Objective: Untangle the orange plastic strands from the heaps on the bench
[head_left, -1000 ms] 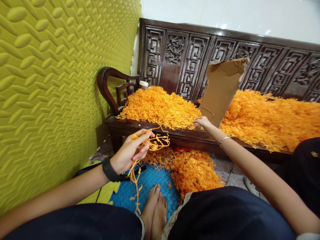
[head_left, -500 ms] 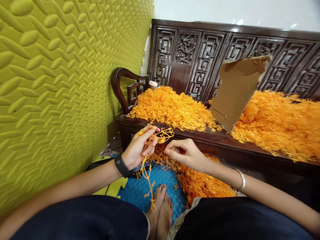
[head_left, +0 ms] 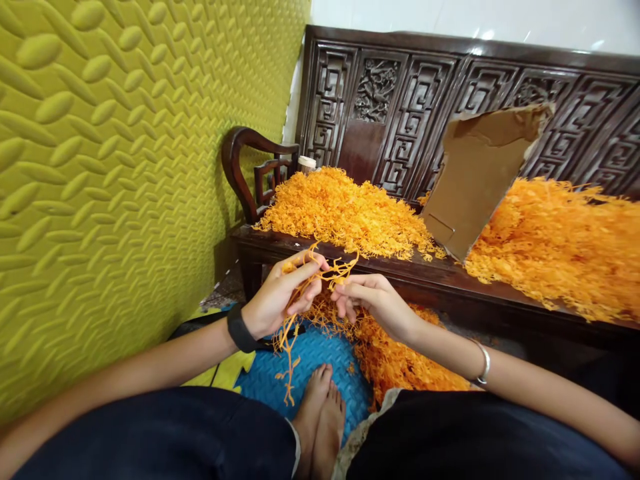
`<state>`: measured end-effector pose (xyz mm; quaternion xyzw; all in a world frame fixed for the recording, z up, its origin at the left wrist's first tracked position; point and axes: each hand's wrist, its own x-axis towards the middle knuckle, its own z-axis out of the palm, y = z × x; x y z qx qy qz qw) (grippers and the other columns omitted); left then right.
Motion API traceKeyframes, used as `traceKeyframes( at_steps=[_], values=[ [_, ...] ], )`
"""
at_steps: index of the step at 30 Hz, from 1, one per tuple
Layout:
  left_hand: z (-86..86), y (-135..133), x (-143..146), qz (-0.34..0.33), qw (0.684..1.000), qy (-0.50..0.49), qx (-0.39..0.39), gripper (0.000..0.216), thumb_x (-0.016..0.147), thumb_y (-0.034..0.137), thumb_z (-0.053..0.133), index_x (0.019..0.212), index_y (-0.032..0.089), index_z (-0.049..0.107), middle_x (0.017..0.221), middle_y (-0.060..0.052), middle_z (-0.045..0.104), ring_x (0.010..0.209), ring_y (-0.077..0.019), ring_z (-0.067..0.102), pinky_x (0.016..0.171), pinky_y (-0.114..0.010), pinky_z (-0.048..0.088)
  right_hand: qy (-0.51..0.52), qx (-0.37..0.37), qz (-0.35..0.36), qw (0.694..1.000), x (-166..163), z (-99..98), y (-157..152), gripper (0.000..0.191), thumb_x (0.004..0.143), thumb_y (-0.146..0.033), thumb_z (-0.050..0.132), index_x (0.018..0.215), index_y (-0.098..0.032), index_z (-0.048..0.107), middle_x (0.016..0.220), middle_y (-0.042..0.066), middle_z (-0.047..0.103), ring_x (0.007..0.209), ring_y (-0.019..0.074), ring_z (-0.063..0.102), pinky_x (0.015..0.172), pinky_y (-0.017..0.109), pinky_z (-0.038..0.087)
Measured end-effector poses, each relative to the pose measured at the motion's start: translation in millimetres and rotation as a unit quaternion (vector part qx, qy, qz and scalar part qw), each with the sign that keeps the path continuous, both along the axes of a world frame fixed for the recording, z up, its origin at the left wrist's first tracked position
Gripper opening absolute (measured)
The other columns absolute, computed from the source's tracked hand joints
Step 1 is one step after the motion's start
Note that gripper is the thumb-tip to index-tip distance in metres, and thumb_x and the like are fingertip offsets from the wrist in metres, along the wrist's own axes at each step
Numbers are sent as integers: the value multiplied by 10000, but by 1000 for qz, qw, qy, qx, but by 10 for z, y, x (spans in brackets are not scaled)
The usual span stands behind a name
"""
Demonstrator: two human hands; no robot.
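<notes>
My left hand (head_left: 295, 288) is closed on a branching orange plastic sprig (head_left: 288, 360), whose thin stems hang below the palm and stick out past the fingertips. My right hand (head_left: 367, 297) pinches the right-hand end of those orange stems between thumb and forefinger, its other fingers loosely curled. Both hands are held in front of the bench edge, close together. Behind them a heap of small orange sprigs (head_left: 345, 210) lies on the bench seat. Below, a darker orange pile (head_left: 405, 353) of the same kind spreads over the floor.
A carved dark wooden bench (head_left: 370, 150) stands ahead. A torn cardboard piece (head_left: 480, 177) leans on it, dividing the heap from another orange heap (head_left: 560, 240). A white-lidded jar (head_left: 307, 164) is by the armrest. Yellow padding (head_left: 125, 200) covers the left wall; bare feet rest on a blue mat (head_left: 265, 373).
My right hand, apart from the sprig before, now pinches its right end. Stems at that end are pulled slightly right and spread. The view has tilted a little.
</notes>
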<state>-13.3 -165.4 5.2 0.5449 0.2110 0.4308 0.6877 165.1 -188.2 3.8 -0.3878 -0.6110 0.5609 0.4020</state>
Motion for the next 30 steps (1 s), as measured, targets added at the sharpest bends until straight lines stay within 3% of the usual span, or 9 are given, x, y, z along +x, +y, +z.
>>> traceKeyframes(
  at_steps=[4, 10, 16, 21, 27, 30],
  values=[
    [-17, 20, -22, -3, 1000, 10, -4, 144, 865, 298, 468, 795, 175, 495, 415, 109, 340, 304, -5, 171, 351, -137, 151, -24, 5, 64, 998, 129, -17, 28, 226, 789, -247, 557, 611, -118, 608, 498, 1, 571, 457, 91, 503, 512, 242, 392],
    [-58, 7, -9, -46, 997, 50, -25, 302, 849, 289, 438, 578, 163, 399, 416, 100, 243, 346, -17, 150, 348, -151, 129, -81, -5, 149, 986, 306, 8, 48, 260, 755, -194, 556, 507, -116, 550, 457, -20, 513, 428, 66, 446, 491, 224, 362],
    [-76, -15, -8, -82, 990, 114, 16, 289, 831, 313, 489, 597, 144, 475, 401, 95, 282, 344, -16, 199, 345, -150, 152, -110, -26, 163, 980, 364, 21, 20, 222, 712, -140, 519, 491, -113, 523, 463, -30, 480, 408, 47, 408, 426, 195, 315],
    [-63, -17, -21, -92, 985, 140, 40, 250, 800, 334, 545, 671, 120, 538, 501, 67, 405, 366, -9, 261, 350, -155, 157, -109, -16, 176, 978, 378, -10, 21, 210, 679, -131, 488, 470, -122, 494, 449, -37, 453, 408, 44, 386, 423, 190, 305],
    [-66, -32, -22, -133, 971, 189, 60, 294, 820, 326, 512, 601, 131, 494, 426, 78, 353, 361, -17, 229, 358, -164, 139, -153, -19, 205, 967, 416, -11, 30, 230, 677, -158, 503, 451, -131, 464, 439, -48, 410, 411, 40, 336, 419, 195, 271],
    [-47, -1, -94, -98, 977, 182, 53, 301, 799, 331, 537, 577, 136, 479, 447, 74, 349, 362, -13, 221, 357, -165, 124, -204, -1, 219, 954, 530, 15, 29, 237, 678, -161, 511, 448, -133, 460, 431, -54, 388, 416, 41, 316, 421, 195, 253]
  ],
)
